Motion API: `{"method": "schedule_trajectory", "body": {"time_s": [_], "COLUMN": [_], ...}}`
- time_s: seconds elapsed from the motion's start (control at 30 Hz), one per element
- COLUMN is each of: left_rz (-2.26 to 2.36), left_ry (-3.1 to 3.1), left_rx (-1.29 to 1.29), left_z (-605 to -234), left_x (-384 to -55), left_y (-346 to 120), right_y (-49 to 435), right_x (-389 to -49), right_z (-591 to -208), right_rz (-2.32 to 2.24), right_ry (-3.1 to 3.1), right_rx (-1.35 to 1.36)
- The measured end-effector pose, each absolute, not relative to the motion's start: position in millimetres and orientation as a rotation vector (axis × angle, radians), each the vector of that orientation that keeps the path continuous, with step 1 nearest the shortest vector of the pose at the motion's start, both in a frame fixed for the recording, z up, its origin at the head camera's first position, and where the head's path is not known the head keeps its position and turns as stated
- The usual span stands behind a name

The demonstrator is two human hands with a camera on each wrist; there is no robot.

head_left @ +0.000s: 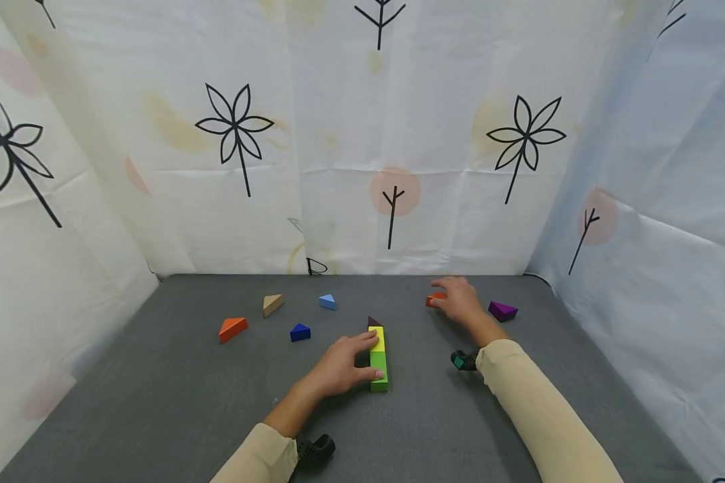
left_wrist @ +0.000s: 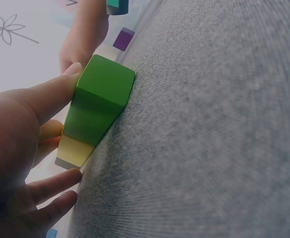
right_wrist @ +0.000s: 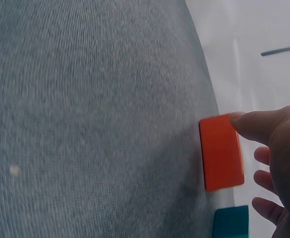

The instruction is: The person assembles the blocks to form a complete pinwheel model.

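My left hand [head_left: 341, 363] rests over a row made of a yellow block [head_left: 377, 341] and a green block [head_left: 379, 386]. Its thumb touches the green one, while the index finger reaches the yellow. At the row's far end a dark maroon triangular block [head_left: 373, 322] pokes out. Farther back on the right, my right hand [head_left: 461, 302] is at an orange-red block [right_wrist: 222, 153]. In the right wrist view its thumb meets the block's upper corner, and the other fingers stand apart from the block's far side.
A purple triangular block [head_left: 503, 311] lies right of my right hand. In the right wrist view a teal block [right_wrist: 231, 221] shows near the orange-red one. Leftward lie orange [head_left: 232, 328], tan [head_left: 272, 305], dark blue [head_left: 300, 333] and light blue [head_left: 327, 302] blocks. Patterned cloth [head_left: 338, 147] encloses the grey table.
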State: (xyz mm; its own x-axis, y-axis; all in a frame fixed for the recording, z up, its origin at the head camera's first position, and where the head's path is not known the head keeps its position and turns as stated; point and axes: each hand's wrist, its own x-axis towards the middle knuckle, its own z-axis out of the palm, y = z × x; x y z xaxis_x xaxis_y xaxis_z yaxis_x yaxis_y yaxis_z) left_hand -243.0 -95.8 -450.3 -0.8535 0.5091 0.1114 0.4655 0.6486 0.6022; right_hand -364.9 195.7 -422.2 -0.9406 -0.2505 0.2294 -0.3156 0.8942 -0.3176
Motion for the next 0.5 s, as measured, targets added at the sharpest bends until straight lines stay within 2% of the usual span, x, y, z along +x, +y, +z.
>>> {"method": "schedule_trajectory", "body": {"time_s": [0.5], "left_rz": [0.992], "left_ry": [2.786], "left_rx": [0.81], "left_z": [-448.3], "left_x": [-242.0], "left_y": [-95.9], "right_y": [206.3], "right_x": [-366.8], "right_z": [-426.6], "right_rz": [0.564], "right_ry": [-2.944], "right_rx": [0.407]}}
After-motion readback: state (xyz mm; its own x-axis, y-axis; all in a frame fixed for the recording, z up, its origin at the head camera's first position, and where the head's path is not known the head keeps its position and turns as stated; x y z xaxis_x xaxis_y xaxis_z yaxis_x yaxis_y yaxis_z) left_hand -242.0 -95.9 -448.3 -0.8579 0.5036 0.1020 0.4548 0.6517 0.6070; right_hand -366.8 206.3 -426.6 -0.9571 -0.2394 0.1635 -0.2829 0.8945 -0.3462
